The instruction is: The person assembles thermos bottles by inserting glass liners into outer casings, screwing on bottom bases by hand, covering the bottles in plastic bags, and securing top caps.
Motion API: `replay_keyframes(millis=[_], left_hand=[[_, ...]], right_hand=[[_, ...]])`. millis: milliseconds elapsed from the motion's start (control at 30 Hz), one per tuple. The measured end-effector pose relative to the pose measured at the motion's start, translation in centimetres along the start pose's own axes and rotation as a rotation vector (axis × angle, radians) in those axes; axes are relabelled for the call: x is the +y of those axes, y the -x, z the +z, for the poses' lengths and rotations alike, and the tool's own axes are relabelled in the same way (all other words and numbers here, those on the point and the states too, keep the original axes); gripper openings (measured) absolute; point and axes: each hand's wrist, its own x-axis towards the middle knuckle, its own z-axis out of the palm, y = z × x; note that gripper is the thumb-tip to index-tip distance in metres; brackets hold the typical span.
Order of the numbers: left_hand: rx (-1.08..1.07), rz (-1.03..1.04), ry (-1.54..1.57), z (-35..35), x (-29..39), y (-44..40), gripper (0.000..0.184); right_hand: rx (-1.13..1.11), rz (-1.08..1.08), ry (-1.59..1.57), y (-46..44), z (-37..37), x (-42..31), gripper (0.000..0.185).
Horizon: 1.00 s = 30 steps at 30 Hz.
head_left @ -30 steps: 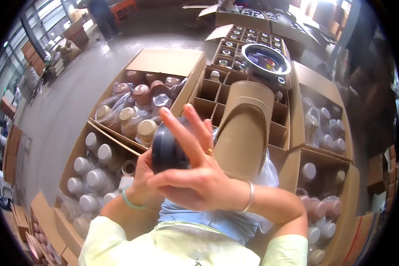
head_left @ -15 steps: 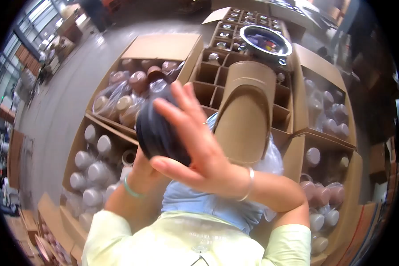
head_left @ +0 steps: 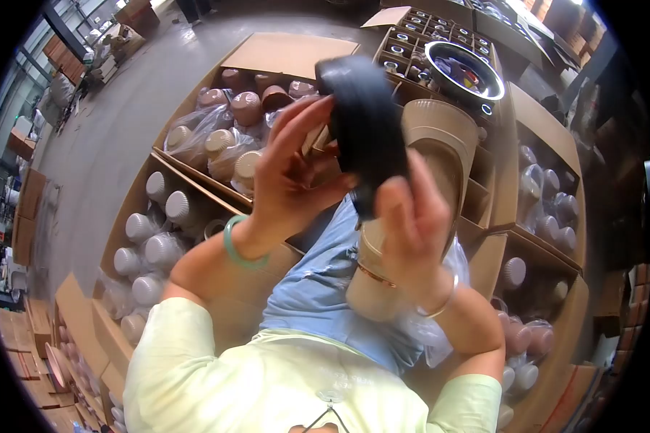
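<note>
A thick black roll (head_left: pixel 365 126), smeared by motion, is held up in front of me, tilted. My left hand (head_left: pixel 289 169) has its curved fingers and thumb against the roll's left side. My right hand (head_left: pixel 415 227) is closed round its lower right end, the fingers blurred. Behind and below my right hand, a tall tan vessel with an arched opening (head_left: pixel 440 133) leans across my lap. Its rounded lower part (head_left: pixel 375 289) has a thin copper-coloured band. Clear plastic (head_left: pixel 448 317) lies beside it, partly hidden by my right arm.
Open cartons with pinkish ribbed cups (head_left: pixel 247 108) and whitish ribbed cups (head_left: pixel 162 249) stand on my left. More cups fill the cartons (head_left: pixel 545 195) on my right. Ahead, a round silver-rimmed tray (head_left: pixel 502 90) rests on a divided carton (head_left: pixel 404 36). Grey floor (head_left: pixel 144 94) runs along the left.
The black roll has moved up and right and turned edge-on. My right hand has gone from spread across the roll to closed on its lower end. My left hand has come into fuller view.
</note>
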Motion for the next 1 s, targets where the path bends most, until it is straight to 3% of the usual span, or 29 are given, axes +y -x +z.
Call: replay_keyframes(millis=[33, 67, 167, 200, 300, 333, 367, 400, 467, 533, 633, 767, 1000], left_hand=[[-0.044, 0.217, -0.292, 0.3, -0.2, -1.4, 0.071], [-0.093, 0.269, -0.517, 0.3, 0.2, -2.7, 0.069], [-0.306, 0.534, -0.751, 0.6, 0.1, -7.5, 0.071], [-0.355, 0.546, -0.743, 0.4, -0.6, -9.0, 0.071], [-0.301, 0.702, -0.698, 1.5, -1.7, -12.2, 0.073], [-0.261, 0.768, -0.682, 1.4, -3.3, -13.2, 0.075], [-0.232, 0.731, -0.638, 1.3, -3.9, -13.9, 0.074], [-0.17, 0.458, -0.455, 1.8, -5.5, -14.1, 0.072], [-0.119, 0.008, -0.148, 2.1, -9.9, -14.3, 0.072], [-0.14, -0.332, 0.095, 1.7, -14.9, -15.6, 0.075], [-0.212, -0.573, 0.288, 2.9, -19.7, -15.0, 0.075], [-0.437, -0.729, 0.604, 5.5, -20.3, -13.9, 0.081], [-0.543, -0.555, 0.655, 5.8, -20.7, -12.8, 0.068]], right_hand=[[0.027, 0.088, -0.154, -0.8, -0.7, -0.3, 0.048], [0.053, 0.154, -0.302, -1.7, -1.5, -0.5, 0.043], [0.117, 0.254, -0.657, -4.8, -3.9, -1.5, 0.039], [0.081, 0.268, -0.718, -5.6, -5.3, -1.1, 0.04], [0.284, 0.248, -0.705, -8.7, -8.1, -2.2, 0.039], [0.113, 0.261, -0.656, -10.1, -10.6, -1.7, 0.038], [-0.052, 0.283, -0.605, -12.0, -14.9, -1.0, 0.036], [-0.215, 0.312, -0.555, -13.8, -19.5, 0.0, 0.035], [-0.307, 0.346, -0.407, -16.1, -24.6, 2.7, 0.036], [-0.208, 0.356, -0.243, -16.7, -26.9, 6.5, 0.04], [-0.215, 0.414, -0.103, -15.3, -27.0, 9.5, 0.047], [-0.397, 0.542, -0.089, -14.4, -24.7, 9.2, 0.066], [-0.351, 0.553, -0.157, -13.1, -23.5, 8.0, 0.073]])
